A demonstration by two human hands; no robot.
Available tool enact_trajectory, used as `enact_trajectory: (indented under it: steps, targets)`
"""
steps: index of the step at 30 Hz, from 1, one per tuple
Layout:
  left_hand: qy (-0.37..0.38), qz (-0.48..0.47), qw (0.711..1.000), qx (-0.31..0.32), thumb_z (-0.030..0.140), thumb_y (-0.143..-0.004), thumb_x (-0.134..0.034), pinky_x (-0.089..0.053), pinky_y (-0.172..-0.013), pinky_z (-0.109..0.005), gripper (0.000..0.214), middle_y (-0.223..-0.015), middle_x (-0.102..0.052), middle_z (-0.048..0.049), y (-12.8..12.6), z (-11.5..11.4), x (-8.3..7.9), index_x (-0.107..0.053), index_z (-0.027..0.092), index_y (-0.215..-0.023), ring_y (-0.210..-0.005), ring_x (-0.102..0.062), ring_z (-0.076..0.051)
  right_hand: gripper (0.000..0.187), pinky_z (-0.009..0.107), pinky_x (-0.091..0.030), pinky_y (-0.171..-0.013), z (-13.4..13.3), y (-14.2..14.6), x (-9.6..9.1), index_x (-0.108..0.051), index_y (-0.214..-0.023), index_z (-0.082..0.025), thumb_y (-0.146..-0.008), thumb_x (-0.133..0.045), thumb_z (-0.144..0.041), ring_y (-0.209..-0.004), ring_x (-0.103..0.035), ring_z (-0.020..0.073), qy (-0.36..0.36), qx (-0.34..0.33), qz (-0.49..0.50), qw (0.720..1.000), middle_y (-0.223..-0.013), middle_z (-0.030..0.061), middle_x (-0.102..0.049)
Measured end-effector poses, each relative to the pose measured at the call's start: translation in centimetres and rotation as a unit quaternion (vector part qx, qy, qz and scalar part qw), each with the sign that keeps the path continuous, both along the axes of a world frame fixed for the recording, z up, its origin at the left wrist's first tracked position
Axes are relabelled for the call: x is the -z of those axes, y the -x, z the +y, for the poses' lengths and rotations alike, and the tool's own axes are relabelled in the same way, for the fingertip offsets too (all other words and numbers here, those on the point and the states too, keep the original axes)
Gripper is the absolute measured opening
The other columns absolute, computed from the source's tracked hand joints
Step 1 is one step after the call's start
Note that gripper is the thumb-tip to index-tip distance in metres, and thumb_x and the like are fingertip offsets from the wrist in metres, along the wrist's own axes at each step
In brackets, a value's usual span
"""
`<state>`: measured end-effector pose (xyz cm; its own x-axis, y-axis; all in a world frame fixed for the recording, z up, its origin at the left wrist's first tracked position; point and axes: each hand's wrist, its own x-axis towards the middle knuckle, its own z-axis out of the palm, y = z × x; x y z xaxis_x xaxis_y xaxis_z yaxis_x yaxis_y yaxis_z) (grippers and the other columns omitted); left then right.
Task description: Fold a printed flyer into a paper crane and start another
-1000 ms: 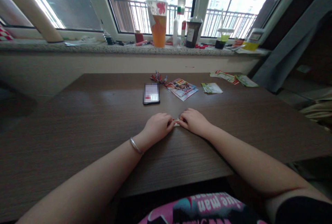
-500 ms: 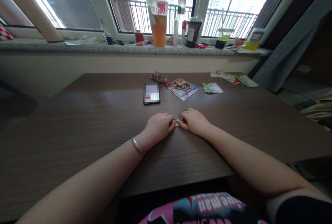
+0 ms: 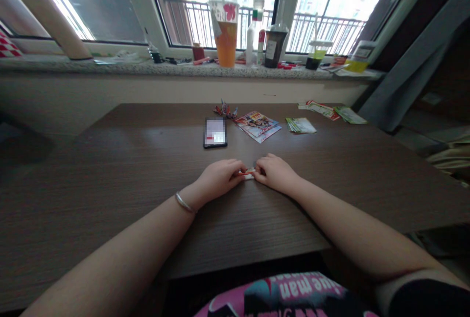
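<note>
Between my two hands lies a small folded piece of paper (image 3: 249,175), whitish with an orange-red stripe, on the brown table (image 3: 154,185). My left hand (image 3: 223,175), below a silver bracelet (image 3: 184,203), pinches the paper's left end between thumb and fingers. On the opposite end, the curled fingers of my right hand (image 3: 274,170) press the paper against the tabletop. Both hands partly cover it, so its full shape is hidden.
Beyond my hands are a phone (image 3: 215,132), folded paper figures (image 3: 225,109), printed sheets (image 3: 258,125) and stacked paper slips (image 3: 301,125). More slips (image 3: 319,109) lie at the back right. Drink cups (image 3: 226,38) and bottles line the windowsill (image 3: 165,69).
My left hand has shifted slightly left and its fingers have loosened a little. More of the paper and its stripe shows. My right hand is nearly unmoved.
</note>
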<state>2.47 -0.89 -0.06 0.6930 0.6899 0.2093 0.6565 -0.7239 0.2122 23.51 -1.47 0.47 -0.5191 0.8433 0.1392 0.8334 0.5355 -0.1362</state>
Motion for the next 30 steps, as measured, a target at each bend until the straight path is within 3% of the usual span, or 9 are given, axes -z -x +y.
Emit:
enact_trajectory:
  steps: [4,8,12,16,24,30]
  targets:
    - [-0.023,0.012,0.998,0.058,0.028,-0.094,-0.048,-0.042,-0.069,-0.024,0.018,-0.089,-0.062,-0.0015,0.5,-0.1,-0.2,-0.064,0.025,-0.102,-0.083,-0.058,-0.016,0.019,0.028,-0.033,-0.069,0.1,-0.4,0.1,-0.060,-0.070,-0.017,-0.085,-0.059,-0.028,-0.073,-0.049,0.0165,0.006,-0.003,0.028,1.000,-0.075,0.0039,-0.065]
    - [-0.056,0.035,0.997,0.047,0.026,-0.094,-0.049,-0.041,-0.068,-0.025,0.019,-0.087,-0.061,-0.0013,0.2,-0.4,-0.2,-0.064,0.025,-0.104,-0.082,-0.058,-0.016,0.017,0.026,-0.033,-0.067,0.4,-1.2,0.1,-0.062,-0.071,-0.017,-0.084,-0.062,-0.028,-0.069,-0.048,0.0147,0.020,-0.014,0.080,0.996,-0.070,0.0014,-0.062]
    - [-0.088,0.065,0.993,0.038,0.025,-0.094,-0.048,-0.041,-0.066,-0.025,0.021,-0.086,-0.062,-0.0013,0.0,-0.8,-0.3,-0.063,0.026,-0.108,-0.080,-0.058,-0.016,0.006,0.024,-0.035,-0.069,0.3,-2.2,-0.1,-0.069,-0.086,-0.020,-0.083,-0.064,-0.024,-0.075,-0.054,0.0146,0.023,-0.059,0.109,0.992,-0.076,0.0004,-0.065]
    - [-0.105,0.089,0.990,0.025,0.023,-0.093,-0.048,-0.040,-0.062,-0.025,0.023,-0.082,-0.061,-0.0011,-0.2,-1.1,-0.7,-0.064,0.026,-0.110,-0.075,-0.058,-0.015,0.016,0.024,-0.035,-0.069,-0.3,-2.5,-0.5,-0.071,-0.095,-0.023,-0.091,-0.055,-0.025,-0.082,-0.058,0.0146,-0.014,-0.119,0.053,0.991,-0.088,0.0023,-0.069]
    - [-0.131,0.102,0.985,0.035,0.020,-0.094,-0.047,-0.040,-0.059,-0.025,0.029,-0.082,-0.060,0.0002,-0.3,-1.2,-0.7,-0.062,0.032,-0.116,-0.070,-0.058,-0.015,0.023,0.025,-0.033,-0.064,-1.2,-1.8,-1.1,-0.071,-0.096,-0.025,-0.095,-0.049,-0.031,-0.078,-0.059,0.0148,-0.062,-0.109,-0.044,0.991,-0.089,0.0026,-0.069]
    - [-0.130,0.113,0.984,0.042,0.018,-0.092,-0.046,-0.042,-0.059,-0.026,0.024,-0.086,-0.061,-0.0023,-0.7,-1.5,-0.9,-0.065,0.025,-0.106,-0.070,-0.058,-0.015,0.024,0.025,-0.036,-0.066,-1.8,-1.0,-1.7,-0.070,-0.098,-0.021,-0.095,-0.047,-0.028,-0.081,-0.059,0.0158,-0.049,-0.091,-0.080,0.991,-0.093,0.0061,-0.066]
